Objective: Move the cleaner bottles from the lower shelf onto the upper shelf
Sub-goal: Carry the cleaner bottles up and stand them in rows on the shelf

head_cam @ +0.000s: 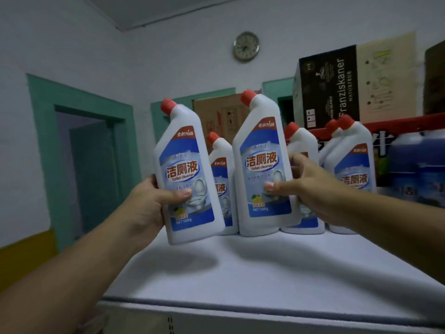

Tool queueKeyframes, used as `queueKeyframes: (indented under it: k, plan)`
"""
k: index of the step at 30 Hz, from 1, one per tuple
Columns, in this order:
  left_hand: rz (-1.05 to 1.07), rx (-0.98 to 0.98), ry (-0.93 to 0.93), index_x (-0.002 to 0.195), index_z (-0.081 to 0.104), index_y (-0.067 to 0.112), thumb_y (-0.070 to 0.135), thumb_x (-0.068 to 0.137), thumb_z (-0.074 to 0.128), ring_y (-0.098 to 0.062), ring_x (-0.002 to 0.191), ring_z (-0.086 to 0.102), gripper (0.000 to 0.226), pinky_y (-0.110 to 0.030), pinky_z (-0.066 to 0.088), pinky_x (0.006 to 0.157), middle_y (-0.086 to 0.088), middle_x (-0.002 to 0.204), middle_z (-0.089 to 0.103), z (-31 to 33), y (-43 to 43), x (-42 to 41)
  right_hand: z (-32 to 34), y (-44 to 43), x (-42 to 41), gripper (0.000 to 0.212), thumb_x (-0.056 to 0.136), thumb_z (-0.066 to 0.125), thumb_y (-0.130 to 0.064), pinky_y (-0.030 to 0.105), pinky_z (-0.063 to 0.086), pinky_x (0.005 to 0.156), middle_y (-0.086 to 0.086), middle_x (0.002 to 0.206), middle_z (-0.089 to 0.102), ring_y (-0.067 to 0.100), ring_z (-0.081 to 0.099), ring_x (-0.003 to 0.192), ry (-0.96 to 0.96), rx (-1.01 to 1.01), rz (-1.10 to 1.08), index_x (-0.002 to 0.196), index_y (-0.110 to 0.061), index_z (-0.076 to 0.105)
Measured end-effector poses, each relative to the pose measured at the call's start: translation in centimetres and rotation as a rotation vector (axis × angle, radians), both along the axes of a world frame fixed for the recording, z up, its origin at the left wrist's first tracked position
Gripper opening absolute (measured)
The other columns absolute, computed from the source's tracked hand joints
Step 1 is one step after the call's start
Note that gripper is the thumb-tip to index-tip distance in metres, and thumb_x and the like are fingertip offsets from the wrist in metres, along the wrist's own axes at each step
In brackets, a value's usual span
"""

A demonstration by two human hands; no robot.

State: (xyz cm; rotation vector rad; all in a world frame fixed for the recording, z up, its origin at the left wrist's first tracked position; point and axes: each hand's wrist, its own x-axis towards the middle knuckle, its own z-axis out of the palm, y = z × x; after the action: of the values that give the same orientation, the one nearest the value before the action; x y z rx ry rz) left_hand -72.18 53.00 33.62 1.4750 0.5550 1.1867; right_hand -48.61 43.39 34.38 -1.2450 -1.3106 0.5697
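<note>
I hold two white toilet cleaner bottles with red caps and blue labels over the upper shelf (240, 273). My left hand (149, 203) grips the left bottle (185, 169), tilted and lifted just above the shelf's left part. My right hand (310, 189) grips the right bottle (262, 165), which stands upright with its base on or just at the shelf. Behind them several more cleaner bottles (349, 179) stand in a row at the back of the shelf. The lower shelf is out of view.
A red-edged higher shelf (397, 125) carries a dark Franziskaner carton (330, 88) and brown boxes (216, 116). Blue-packaged goods (416, 165) stand at the right. A green-framed doorway (84, 153) is left; a wall clock (246, 46) hangs above.
</note>
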Motion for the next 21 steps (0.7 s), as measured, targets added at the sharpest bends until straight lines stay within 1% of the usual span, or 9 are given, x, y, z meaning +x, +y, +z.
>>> queueKeyframes:
  k: [4,6,9,13,15,17,19,20,21]
  plan:
    - [-0.099,0.006,0.139,0.109,0.058,0.011,0.003,0.051,0.076,-0.031,0.087,0.071,0.061,-0.05,0.057,0.076,-0.012,0.095,0.074,-0.6,4.5,0.8,-1.0,1.8,-0.6,0.061,0.053,0.076,-0.016,0.049,0.054,0.087,0.0,0.105,0.068,0.021,0.067,0.096,-0.034,-0.069,-0.095,0.109,-0.028,0.053]
    - [-0.137,0.018,0.173,0.108,0.057,0.015,0.002,0.05,0.078,-0.029,0.087,0.071,0.063,-0.051,0.057,0.078,-0.007,0.092,0.075,-1.0,6.3,2.0,-1.5,2.8,-0.6,0.064,0.051,0.077,-0.015,0.049,0.054,0.087,-0.002,0.104,0.07,0.021,0.068,0.096,-0.024,-0.078,-0.134,0.109,-0.028,0.054]
    - [-0.148,0.017,0.162,0.106,0.056,0.021,0.009,0.044,0.08,-0.023,0.085,0.072,0.068,-0.05,0.057,0.077,0.001,0.088,0.075,-2.3,8.3,3.6,-2.7,4.0,-0.4,0.062,0.051,0.078,-0.011,0.049,0.055,0.085,-0.005,0.095,0.074,0.021,0.071,0.091,0.078,-0.092,-0.153,0.108,-0.024,0.057]
    - [-0.161,0.065,0.15,0.102,0.055,0.029,0.008,0.041,0.079,-0.014,0.078,0.072,0.068,-0.032,0.059,0.061,0.01,0.085,0.075,-4.3,9.6,4.5,-4.4,4.7,-0.1,0.063,0.053,0.08,-0.007,0.048,0.055,0.086,-0.006,0.097,0.074,0.016,0.071,0.093,0.088,-0.15,-0.143,0.109,-0.025,0.057]
    - [-0.137,0.098,0.157,0.098,0.053,0.036,0.013,0.039,0.078,-0.014,0.08,0.071,0.068,-0.034,0.059,0.066,0.012,0.085,0.074,-4.9,9.9,4.8,-4.3,4.7,0.3,0.064,0.053,0.081,-0.013,0.043,0.057,0.086,-0.01,0.1,0.073,0.011,0.07,0.095,-0.008,-0.182,-0.134,0.109,-0.031,0.057]
    - [-0.097,0.145,0.19,0.099,0.049,0.04,0.022,0.038,0.078,-0.011,0.087,0.068,0.07,-0.032,0.059,0.072,0.011,0.096,0.07,-5.3,10.2,4.9,-4.0,4.6,0.9,0.063,0.051,0.081,-0.024,0.032,0.059,0.081,-0.02,0.096,0.072,0.001,0.068,0.09,-0.115,-0.216,-0.156,0.106,-0.039,0.056]
    - [-0.074,0.214,0.218,0.105,0.043,0.044,0.034,0.035,0.083,-0.001,0.095,0.063,0.081,-0.018,0.056,0.072,0.017,0.111,0.061,-5.7,10.3,4.9,-3.8,4.5,1.2,0.062,0.045,0.078,-0.04,0.023,0.058,0.078,-0.031,0.094,0.067,-0.008,0.065,0.088,-0.241,-0.238,-0.182,0.102,-0.047,0.053]
    - [-0.054,0.26,0.231,0.109,0.038,0.046,0.046,0.028,0.085,0.009,0.101,0.057,0.093,-0.011,0.052,0.078,0.024,0.117,0.054,-5.8,10.3,5.1,-3.6,4.5,1.2,0.064,0.042,0.076,-0.048,0.018,0.057,0.076,-0.037,0.094,0.064,-0.011,0.063,0.088,-0.307,-0.24,-0.191,0.1,-0.05,0.05]
    - [-0.03,0.309,0.252,0.111,0.034,0.047,0.056,0.021,0.083,0.019,0.102,0.051,0.103,-0.003,0.046,0.077,0.032,0.117,0.045,-5.8,10.2,5.1,-3.5,4.4,1.1,0.065,0.04,0.073,-0.054,0.014,0.055,0.073,-0.042,0.093,0.061,-0.015,0.061,0.088,-0.359,-0.242,-0.201,0.099,-0.051,0.048]
